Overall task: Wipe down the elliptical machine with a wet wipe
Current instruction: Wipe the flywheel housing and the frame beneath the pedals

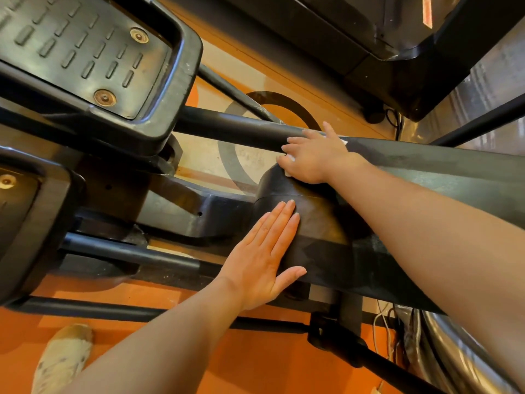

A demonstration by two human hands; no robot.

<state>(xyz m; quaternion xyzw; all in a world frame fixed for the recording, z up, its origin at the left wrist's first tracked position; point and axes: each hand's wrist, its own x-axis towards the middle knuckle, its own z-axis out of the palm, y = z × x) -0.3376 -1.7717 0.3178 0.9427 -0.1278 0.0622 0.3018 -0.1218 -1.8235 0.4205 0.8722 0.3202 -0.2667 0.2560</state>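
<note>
Wiping under way — right hand (314, 157) presses crumpled white wet wipe (289, 166) flat on rounded end of black plastic elliptical housing (318, 223); fingers spread over wipe, only its edges showing. Left hand (264, 251) flat, fingers straight, bracing near side of housing, holding nothing. Housing top streaked, so judged partly wiped. Ribbed black foot pedals (85, 49) and dark rails (227, 129) look dusty — likely left to do.

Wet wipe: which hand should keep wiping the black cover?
Right. The right hand already presses the wet wipe onto the black cover; the left hand lies flat and bare on its near side.
</note>
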